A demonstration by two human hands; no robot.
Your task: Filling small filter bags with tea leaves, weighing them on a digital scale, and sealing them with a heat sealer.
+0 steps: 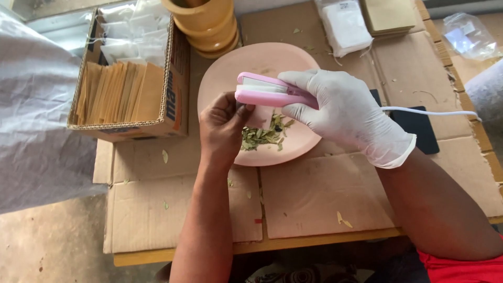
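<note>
This looks like a small, improvised packing station for dried herbs or tea, more cottage workshop than factory. The table (pixel 319 242) is covered with flattened cardboard sheets (pixel 183 209), with leaf crumbs scattered over them. At the far left corner stands an open cardboard box (pixel 175 78) filled with rows of brown paper envelopes (pixel 120 91) and white filter bags (pixel 133 31). More white bags (pixel 345 26) and brown envelopes (pixel 389 14) are stacked at the far edge. A pink plate (pixel 220 78) holds dried green leaves (pixel 264 135), and a small pink corded heat sealer (pixel 264 90) is in use above it. The floor (pixel 52 241) beneath is bare concrete.
</note>
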